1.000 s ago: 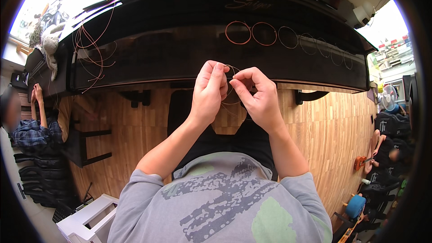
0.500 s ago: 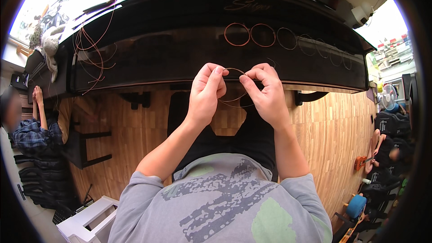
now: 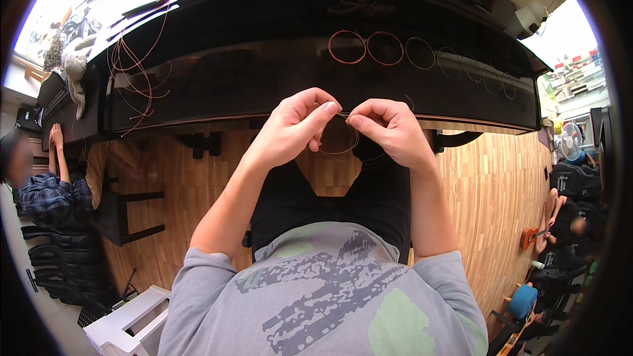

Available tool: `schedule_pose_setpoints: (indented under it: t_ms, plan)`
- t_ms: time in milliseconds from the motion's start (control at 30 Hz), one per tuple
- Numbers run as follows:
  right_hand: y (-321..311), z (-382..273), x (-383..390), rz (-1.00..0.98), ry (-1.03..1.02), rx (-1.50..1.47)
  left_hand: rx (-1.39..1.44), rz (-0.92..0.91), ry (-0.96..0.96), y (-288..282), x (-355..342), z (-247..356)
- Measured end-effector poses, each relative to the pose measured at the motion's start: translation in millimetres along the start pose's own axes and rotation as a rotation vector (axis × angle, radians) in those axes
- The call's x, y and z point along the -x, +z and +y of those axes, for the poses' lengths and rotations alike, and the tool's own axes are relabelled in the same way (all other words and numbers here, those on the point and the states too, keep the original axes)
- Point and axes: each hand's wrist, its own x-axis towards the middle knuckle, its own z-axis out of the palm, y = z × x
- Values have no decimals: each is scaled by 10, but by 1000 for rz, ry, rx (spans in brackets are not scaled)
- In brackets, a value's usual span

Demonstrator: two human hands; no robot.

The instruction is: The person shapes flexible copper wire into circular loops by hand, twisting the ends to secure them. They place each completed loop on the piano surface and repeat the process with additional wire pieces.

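Note:
My left hand (image 3: 293, 128) and my right hand (image 3: 389, 128) meet in front of me over my lap, fingertips almost touching. Between them they pinch a thin copper-coloured wire (image 3: 343, 148) whose loose loop hangs below the fingers. Both hands are closed on the wire. Straight ahead lies a black glossy closed lid (image 3: 264, 86) of a piano-like instrument. On it rests a row of several coiled wire rings (image 3: 386, 48), copper ones at the left and darker ones further right.
A tangle of loose copper wire (image 3: 135, 69) lies at the left on the black lid. A person in a plaid shirt (image 3: 46, 184) sits at far left by a dark stool (image 3: 125, 214). Other people sit at the right on the wooden floor (image 3: 501, 198). A white crate (image 3: 125, 326) stands lower left.
My hands have drawn slightly apart and lowered a little, and the wire loop now hangs open below my fingers instead of being bunched between them.

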Motion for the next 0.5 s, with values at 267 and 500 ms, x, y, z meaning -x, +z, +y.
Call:
schedule_pose_setpoints:
  t_ms: [267, 500]
  plan:
    - [223, -56, 15, 730, -716, 817, 417, 216, 57, 145, -136, -244]
    - [346, 58, 30, 833, -556, 1075, 862, 296, 181, 405, -108, -314]
